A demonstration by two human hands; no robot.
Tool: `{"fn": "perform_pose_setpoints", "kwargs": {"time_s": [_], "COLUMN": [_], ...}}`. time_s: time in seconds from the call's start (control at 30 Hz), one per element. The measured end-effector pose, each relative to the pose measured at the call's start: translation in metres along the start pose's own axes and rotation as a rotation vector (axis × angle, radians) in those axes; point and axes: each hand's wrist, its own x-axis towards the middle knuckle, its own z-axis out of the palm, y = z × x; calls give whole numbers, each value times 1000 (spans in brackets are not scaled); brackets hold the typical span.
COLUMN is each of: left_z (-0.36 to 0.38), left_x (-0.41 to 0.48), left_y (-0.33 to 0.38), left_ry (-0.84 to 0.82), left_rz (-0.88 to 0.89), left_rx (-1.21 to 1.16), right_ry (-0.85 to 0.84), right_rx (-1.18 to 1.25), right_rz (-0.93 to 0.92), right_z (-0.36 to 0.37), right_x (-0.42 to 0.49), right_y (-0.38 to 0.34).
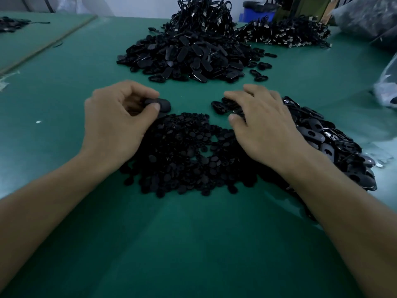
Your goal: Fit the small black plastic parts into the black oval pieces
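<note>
Left hand (120,117) pinches one black oval piece (164,105) at the small-parts heap (184,153). Right hand (264,125), fingers released, rests on the right oval-piece heap (335,143).

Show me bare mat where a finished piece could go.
Bare mat left of the left hand; the near strip between the forearms, below the small-parts pile; a band between hands and far pile. Crowded: the right hand rests on the oval pile.

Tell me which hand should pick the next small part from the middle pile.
Probably the right. The right hand holds nothing, its fingers spread at the edge of the pile of small parts, while the left hand pinches an oval piece.
</note>
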Motion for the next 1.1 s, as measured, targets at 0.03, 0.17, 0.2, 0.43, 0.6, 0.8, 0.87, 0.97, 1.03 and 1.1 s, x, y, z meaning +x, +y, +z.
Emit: {"fn": "perform_pose_setpoints", "kwargs": {"time_s": [0.03, 0.17, 0.2, 0.43, 0.6, 0.8, 0.87, 0.97, 1.03, 1.1], "left_z": [-1, -5, -6, -7, -9, -8, -8, -8, -7, -5], "left_x": [1, 4, 5, 7, 7, 9, 10, 9, 6, 2], "left_y": [-2, -7, -9, -12, -9, -17, -20, -18, -13, -5], "left_ry": [8, 26, 27, -32, -69, -59, -54, -40, -41, -46], "left_rz": [-2, 3, -2, 8, 21, 28, 31, 57, 71, 107], "left_rx": [39, 161, 183, 294, 375, 418, 425, 440, 451, 438], "right_ry": [-51, -208, -212, -74, -16, 48, 104, 247, 289, 273], "right_rx": [-42, -132, -131, -114, -132, -122, -136, -150, -85, 70], "right_rz": [58, 157, 153, 127, 101, 96, 73, -1, -42, -53], "right_z": [0, 0, 0, -3, -3, -4, -4, -5, -4, -3], "right_x": [0, 1, 1, 1, 2, 3, 4, 5, 5, 5], "right_y": [4, 9, 9, 7, 8, 9, 9, 8, 6, 2]}}
